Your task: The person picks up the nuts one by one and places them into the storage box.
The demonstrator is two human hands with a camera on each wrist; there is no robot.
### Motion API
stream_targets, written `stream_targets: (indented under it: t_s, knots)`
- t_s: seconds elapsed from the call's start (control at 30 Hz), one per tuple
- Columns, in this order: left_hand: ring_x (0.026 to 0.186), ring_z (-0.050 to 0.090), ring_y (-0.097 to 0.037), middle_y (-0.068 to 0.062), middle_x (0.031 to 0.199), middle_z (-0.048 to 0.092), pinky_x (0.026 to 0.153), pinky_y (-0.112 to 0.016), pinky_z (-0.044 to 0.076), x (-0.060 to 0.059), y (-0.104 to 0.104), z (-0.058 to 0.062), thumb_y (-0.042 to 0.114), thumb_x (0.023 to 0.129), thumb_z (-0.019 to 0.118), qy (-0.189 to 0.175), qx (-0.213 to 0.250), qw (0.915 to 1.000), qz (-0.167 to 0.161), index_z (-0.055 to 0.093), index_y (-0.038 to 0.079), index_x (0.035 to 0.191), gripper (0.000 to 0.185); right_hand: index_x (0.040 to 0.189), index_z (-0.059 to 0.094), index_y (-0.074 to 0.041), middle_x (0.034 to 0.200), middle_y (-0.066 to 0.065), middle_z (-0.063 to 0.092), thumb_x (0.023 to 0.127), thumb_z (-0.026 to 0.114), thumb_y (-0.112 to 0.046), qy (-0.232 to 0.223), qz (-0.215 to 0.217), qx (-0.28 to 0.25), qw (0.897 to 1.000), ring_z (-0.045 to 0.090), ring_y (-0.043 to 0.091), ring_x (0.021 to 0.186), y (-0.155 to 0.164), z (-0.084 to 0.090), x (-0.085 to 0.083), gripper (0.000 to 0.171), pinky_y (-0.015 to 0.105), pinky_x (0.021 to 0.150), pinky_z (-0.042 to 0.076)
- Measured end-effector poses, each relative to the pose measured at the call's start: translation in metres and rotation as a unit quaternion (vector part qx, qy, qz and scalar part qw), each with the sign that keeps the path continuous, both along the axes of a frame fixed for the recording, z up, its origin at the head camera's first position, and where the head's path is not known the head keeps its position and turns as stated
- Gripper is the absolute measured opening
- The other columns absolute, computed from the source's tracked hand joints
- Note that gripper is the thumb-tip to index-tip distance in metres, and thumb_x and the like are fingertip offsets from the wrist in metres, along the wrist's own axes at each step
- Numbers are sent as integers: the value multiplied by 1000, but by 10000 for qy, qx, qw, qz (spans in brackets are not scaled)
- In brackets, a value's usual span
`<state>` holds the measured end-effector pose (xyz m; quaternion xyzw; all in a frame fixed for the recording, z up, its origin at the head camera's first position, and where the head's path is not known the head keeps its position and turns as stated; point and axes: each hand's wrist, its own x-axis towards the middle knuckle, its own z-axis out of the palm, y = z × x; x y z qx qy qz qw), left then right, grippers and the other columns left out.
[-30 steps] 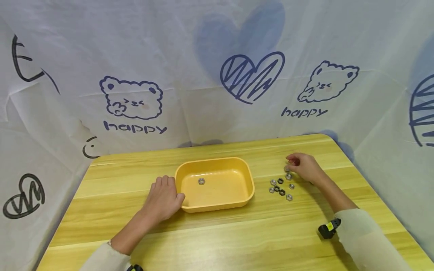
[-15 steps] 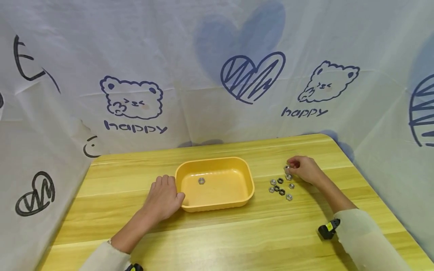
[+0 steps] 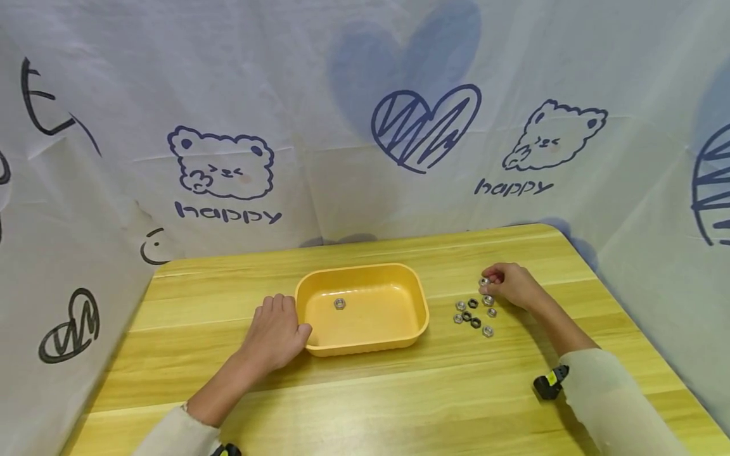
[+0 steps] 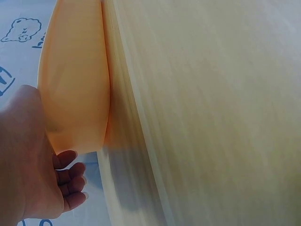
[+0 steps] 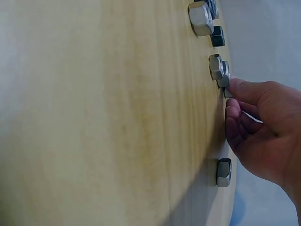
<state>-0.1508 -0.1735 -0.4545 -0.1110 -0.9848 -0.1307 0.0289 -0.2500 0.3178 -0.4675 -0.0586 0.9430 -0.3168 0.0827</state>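
Observation:
In the head view a yellow plastic tray (image 3: 365, 347) stands on the table with one silver hex nut (image 3: 339, 304) lying inside it. My left hand (image 3: 275, 332) grips the tray's left end, thumb over the rim; the left wrist view shows the fingers (image 4: 70, 179) curled by the tray's outer wall (image 4: 75, 80). To the right of the tray, my right hand (image 3: 513, 285) pinches a silver hex nut (image 3: 485, 281) between thumb and fingers. Close below it sits another silver nut (image 3: 488, 300). In the right wrist view the thumb (image 5: 249, 89) partly hides the pinched nut.
Several silver and black nuts, among them a black nut (image 3: 476, 323) and a silver nut (image 3: 487, 331), lie loosely grouped between tray and right hand. The wooden table (image 3: 376, 405) meets a white printed cloth (image 3: 319, 171) at its back edge.
My right hand has come down slightly onto the silver nut at the far end of the group and now pinches it. The left hand and tray have stayed in place.

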Motion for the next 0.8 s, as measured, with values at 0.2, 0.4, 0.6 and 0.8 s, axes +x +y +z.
stream_targets:
  t_s: [0.2, 0.4, 0.6, 0.8]
  knots:
    - [81, 35, -27, -10, 86, 43, 73, -35, 27, 0, 1, 0, 25, 88, 53, 32, 30, 10000, 25, 49, 2, 92, 24, 122, 65, 7, 101, 14, 65, 94, 75, -18, 33, 89, 8, 10000, 57, 23, 92, 2, -2, -3, 39, 34, 81, 47]
    - [81, 35, -27, -10, 86, 43, 73, -35, 27, 0, 2, 0, 25, 88, 53, 35, -14, 10000, 3, 49, 2, 91, 23, 120, 66, 8, 99, 13, 65, 94, 75, -16, -37, 61, -31, 10000, 57, 23, 91, 3, -3, -3, 36, 32, 80, 47]
    - [81, 35, -27, -10, 86, 43, 73, -35, 27, 0, 2, 1, 24, 88, 53, 53, -7, 10000, 12, 48, 2, 90, 23, 119, 66, 7, 98, 12, 64, 95, 75, -18, -66, 5, -59, 10000, 56, 22, 90, 2, -4, -3, 36, 32, 79, 46]
    - [80, 35, -27, -10, 85, 43, 72, -34, 27, 0, 1, -1, 25, 88, 53, 112, -9, 9999, 1, 48, 3, 89, 23, 120, 67, 7, 100, 13, 65, 95, 74, -20, -48, -16, -38, 10000, 56, 23, 91, 3, -6, -3, 37, 31, 78, 46]
